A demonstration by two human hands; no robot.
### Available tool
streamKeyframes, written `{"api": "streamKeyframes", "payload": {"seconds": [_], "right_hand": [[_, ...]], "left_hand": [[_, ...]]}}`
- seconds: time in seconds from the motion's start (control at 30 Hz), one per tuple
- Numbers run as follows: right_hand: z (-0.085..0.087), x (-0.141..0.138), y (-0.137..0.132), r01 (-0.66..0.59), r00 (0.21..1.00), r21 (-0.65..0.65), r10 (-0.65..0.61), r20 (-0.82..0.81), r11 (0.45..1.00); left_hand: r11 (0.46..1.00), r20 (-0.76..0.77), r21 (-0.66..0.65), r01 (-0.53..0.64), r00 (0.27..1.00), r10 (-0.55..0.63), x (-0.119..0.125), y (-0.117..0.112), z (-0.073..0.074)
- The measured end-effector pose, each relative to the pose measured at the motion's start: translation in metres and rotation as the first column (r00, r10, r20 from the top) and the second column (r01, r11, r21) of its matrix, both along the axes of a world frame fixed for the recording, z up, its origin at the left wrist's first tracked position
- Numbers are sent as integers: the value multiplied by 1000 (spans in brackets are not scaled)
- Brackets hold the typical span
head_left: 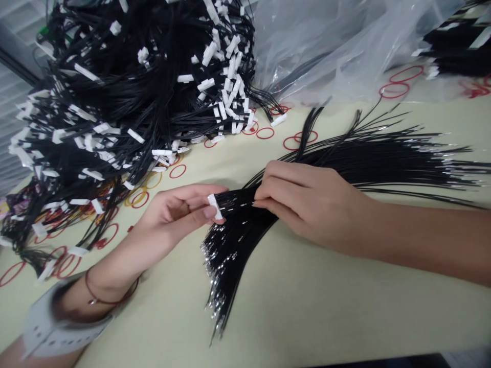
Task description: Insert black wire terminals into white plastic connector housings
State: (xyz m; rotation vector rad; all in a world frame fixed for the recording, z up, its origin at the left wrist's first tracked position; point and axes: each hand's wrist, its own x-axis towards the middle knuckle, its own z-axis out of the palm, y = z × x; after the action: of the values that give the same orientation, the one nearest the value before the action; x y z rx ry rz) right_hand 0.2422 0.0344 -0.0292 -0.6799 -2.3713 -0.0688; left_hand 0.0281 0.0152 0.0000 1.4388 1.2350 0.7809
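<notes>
**White connector in the left hand, black wires in the right**

The white connector (215,207) is at mid-view above the table (326,306), pinched between the thumb and fingers of the left hand (184,204). Black wires (238,197) run from it towards the right hand (310,204), whose thumb and forefinger are closed on them — how many is hard to tell. Around and beneath lies a loose wire bundle (399,158), silvery ends fanned down at the left and spread out at the far right. A bracelet (111,302) and a pale grey band (42,327) circle the left wrist. Beyond lie red rings (265,128), a heaped pile of cables (134,92) with white ends — and, at the back, a clear plastic bag (337,41).
</notes>
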Motion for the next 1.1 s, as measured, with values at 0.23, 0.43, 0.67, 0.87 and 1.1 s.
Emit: {"api": "streamKeyframes", "payload": {"seconds": [0.23,0.43,0.67,0.87,1.1], "right_hand": [[1,0,0,11,1000,26,-11,5,1000],[1,-1,-1,-15,1000,40,15,-5,999],[2,-1,-2,-26,998,89,31,-53,996],[2,-2,-4,-29,997,151,40,-71,988],[0,-4,-4,-63,996,111,69,-51,992]], "left_hand": [[1000,21,-8,-14,1000,14,1,-1,1],[1000,22,-15,0,1000,0,2,-2,2],[999,18,-22,40,999,-39,1,-6,2],[998,43,-45,40,998,-38,2,-8,5],[995,100,-59,85,992,-79,2,-7,5]]}}
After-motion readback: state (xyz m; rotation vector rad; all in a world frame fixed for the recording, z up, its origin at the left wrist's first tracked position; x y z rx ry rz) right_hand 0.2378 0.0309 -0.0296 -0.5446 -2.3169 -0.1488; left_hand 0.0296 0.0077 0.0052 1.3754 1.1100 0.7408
